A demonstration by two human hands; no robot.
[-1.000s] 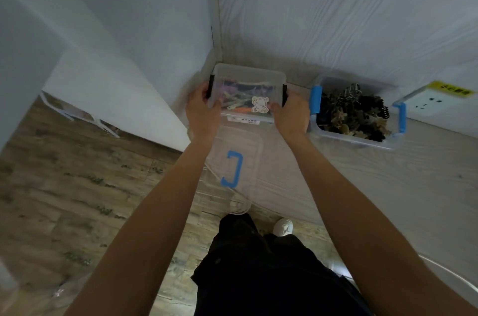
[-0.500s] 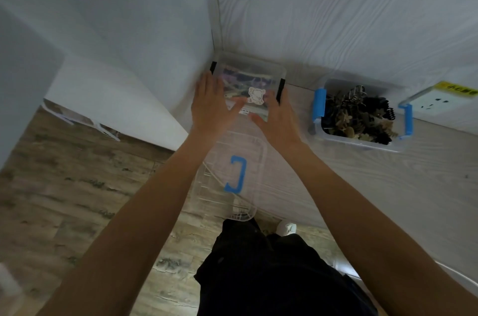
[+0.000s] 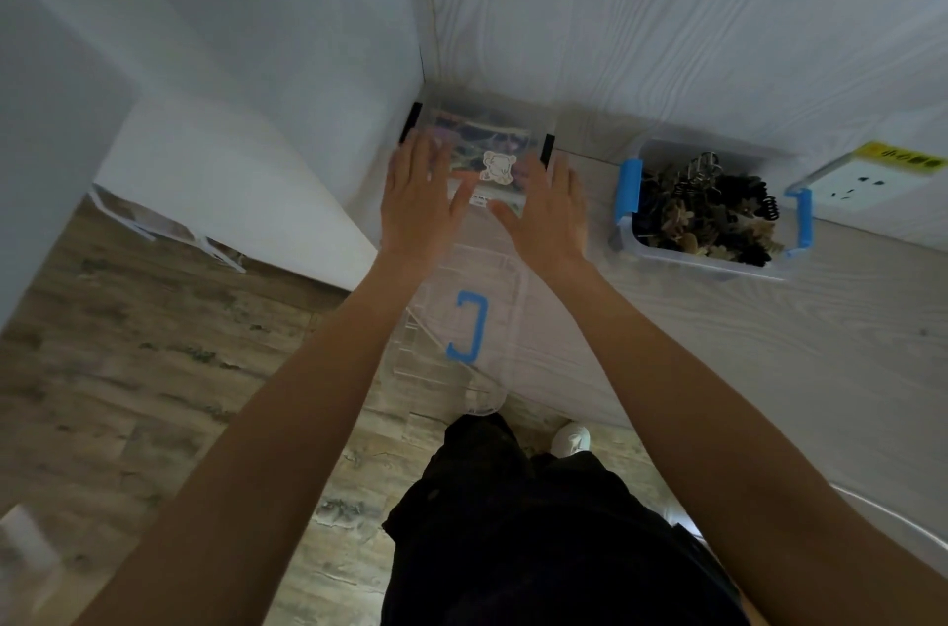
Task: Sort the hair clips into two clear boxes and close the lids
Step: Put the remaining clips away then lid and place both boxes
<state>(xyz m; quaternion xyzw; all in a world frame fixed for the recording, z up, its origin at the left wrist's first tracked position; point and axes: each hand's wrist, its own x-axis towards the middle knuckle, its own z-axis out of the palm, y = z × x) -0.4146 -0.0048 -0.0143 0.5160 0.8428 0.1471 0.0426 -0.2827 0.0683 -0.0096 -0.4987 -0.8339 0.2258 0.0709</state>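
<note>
Two clear boxes of my hair clips on the pale tabletop

The box with black latches [image 3: 482,148] sits in the corner against both walls, lid on, bright clips blurred beneath a bear sticker [image 3: 495,165]; the blue-latched box [image 3: 710,210] stands open to its right, heaped with dark clips [image 3: 703,210], and its clear lid [image 3: 464,325] with a blue handle lies flat nearer me

**A room in a home**

It looks domestic: a pale wood-grain table [image 3: 769,343] sits in the corner of white walls [image 3: 256,10], a wall socket [image 3: 867,181] is just above it, and wood-look flooring [image 3: 128,343] lies below. Nothing here suggests shop or lab gear.
</note>
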